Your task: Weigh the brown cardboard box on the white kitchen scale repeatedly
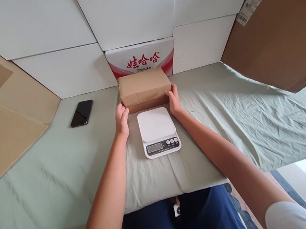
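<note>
A small brown cardboard box (145, 86) is between my two hands, just behind the kitchen scale. My left hand (122, 119) grips its left end near the lower front corner. At the opposite end, my right hand (173, 98) has its thumb on the front face and its fingers around the side. The white kitchen scale (156, 123) lies flat in front of the box, with its bare platform toward the box and its display and buttons toward me. I cannot tell whether the box rests on the cloth or is slightly raised.
A black phone (81, 113) lies on the green cloth (99, 147) to the left. Behind the cardboard box stands a white and red printed carton (140, 58) among white panels (129, 9). Large cardboard sheets flank the table at left (2, 108) and right (276, 31).
</note>
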Available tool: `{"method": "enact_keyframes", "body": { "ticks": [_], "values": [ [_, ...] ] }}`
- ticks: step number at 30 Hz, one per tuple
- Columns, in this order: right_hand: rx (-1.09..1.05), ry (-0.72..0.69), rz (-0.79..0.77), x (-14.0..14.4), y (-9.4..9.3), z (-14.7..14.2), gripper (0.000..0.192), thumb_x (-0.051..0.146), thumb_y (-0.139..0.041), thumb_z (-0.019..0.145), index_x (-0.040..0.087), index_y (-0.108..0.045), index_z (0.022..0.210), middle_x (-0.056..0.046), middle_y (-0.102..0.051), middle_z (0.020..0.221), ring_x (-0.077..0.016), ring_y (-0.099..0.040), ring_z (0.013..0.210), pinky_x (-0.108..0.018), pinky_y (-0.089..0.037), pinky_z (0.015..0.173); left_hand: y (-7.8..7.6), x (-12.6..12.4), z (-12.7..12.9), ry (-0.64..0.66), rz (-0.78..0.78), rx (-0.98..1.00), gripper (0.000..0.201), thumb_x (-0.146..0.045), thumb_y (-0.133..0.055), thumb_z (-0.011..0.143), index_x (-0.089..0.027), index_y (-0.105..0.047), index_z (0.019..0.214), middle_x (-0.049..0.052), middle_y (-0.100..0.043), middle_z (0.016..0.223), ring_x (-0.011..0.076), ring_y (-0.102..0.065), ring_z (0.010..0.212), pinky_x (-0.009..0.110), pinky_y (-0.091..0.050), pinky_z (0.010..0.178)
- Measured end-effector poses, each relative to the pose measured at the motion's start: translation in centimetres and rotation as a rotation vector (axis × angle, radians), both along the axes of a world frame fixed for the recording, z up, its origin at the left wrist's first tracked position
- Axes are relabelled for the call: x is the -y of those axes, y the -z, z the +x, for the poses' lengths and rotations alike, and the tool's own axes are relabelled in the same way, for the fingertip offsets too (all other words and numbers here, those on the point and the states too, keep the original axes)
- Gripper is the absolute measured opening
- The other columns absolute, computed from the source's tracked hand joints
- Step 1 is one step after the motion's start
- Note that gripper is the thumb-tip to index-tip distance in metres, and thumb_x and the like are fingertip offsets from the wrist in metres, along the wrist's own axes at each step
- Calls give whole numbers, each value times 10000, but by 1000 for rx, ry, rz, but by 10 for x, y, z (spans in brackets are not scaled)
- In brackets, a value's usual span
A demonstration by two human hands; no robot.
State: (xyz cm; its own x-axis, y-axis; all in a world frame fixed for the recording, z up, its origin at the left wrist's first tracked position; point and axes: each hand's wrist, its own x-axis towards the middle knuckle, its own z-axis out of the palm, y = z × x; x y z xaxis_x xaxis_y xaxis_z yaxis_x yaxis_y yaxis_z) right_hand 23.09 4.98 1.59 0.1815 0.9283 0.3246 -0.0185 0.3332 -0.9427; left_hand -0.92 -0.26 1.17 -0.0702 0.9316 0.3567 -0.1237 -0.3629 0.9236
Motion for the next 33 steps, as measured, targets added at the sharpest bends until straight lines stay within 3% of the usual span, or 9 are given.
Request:
{"method": "enact_keyframes", "body": {
  "ticks": [3,6,11,15,19,22,27,30,33],
  "values": [
    [-64,33,-21,-2,-1,9,537,539,-526,820,274,-435,1278,-102,-493,1498,-275,-460,1446,-557,-369,1247,5,-5,-15,-80,-47,16,797,-631,-679,834,-222,-499,1493,142,-436,1660,310,-327,1590,467,-280,1296],
    [-143,185,-64,-7,-2,30,586,487,-501,812,279,-393,1349,-103,-396,1590,-252,-381,1524,-575,-296,1277,8,-8,-40,-217,-101,66,813,-590,-585,924,-185,-349,1588,139,-254,1746,302,-172,1638,457,-195,1325],
    [-233,262,-146,-13,-2,62,576,527,-475,835,320,-405,1367,-77,-396,1597,-234,-405,1531,-526,-325,1269,8,-8,-61,-230,-118,85,703,-430,-345,1052,-106,-160,1647,153,-117,1772,287,-114,1646,452,-166,1326],
    [-185,218,-128,-10,-1,61,584,564,-503,834,326,-447,1364,-70,-440,1580,-255,-422,1519,-532,-327,1266,10,-9,-55,-203,-142,42,764,-475,-402,1012,-134,-175,1657,117,-174,1767,278,-145,1642,456,-188,1328],
    [-140,115,-121,-4,-4,51,591,576,-539,827,335,-475,1362,-66,-465,1585,-266,-433,1515,-554,-338,1257,14,-12,-47,-189,-164,30,828,-624,-550,898,-277,-337,1620,49,-271,1748,264,-210,1629,436,-233,1322],
    [-123,12,-134,0,-5,42,611,582,-563,823,319,-484,1369,-77,-481,1593,-263,-471,1491,-549,-356,1250,14,-12,-40,-172,-172,41,796,-641,-612,851,-324,-446,1562,32,-340,1722,258,-265,1614,429,-255,1312],
    [-42,-134,-85,6,-6,26,543,593,-550,862,323,-519,1333,-38,-591,1506,-256,-542,1401,-517,-434,1205,5,-7,-22,-48,-148,16,752,-601,-648,856,-282,-510,1522,74,-405,1688,296,-301,1600,463,-257,1304],
    [70,-134,-10,12,-9,18,468,533,-546,874,286,-576,1270,-40,-642,1431,-276,-544,1357,-511,-411,1224,-1,-6,-13,71,-47,-49,729,-574,-641,885,-208,-527,1505,124,-492,1627,322,-357,1574,470,-274,1296],
    [150,-107,45,18,-15,12,516,497,-571,852,248,-586,1304,-74,-645,1408,-304,-536,1340,-536,-384,1234,-6,-3,-8,96,14,-94,742,-581,-650,888,-159,-532,1487,159,-525,1593,343,-398,1548,472,-303,1280]
  ]
}}
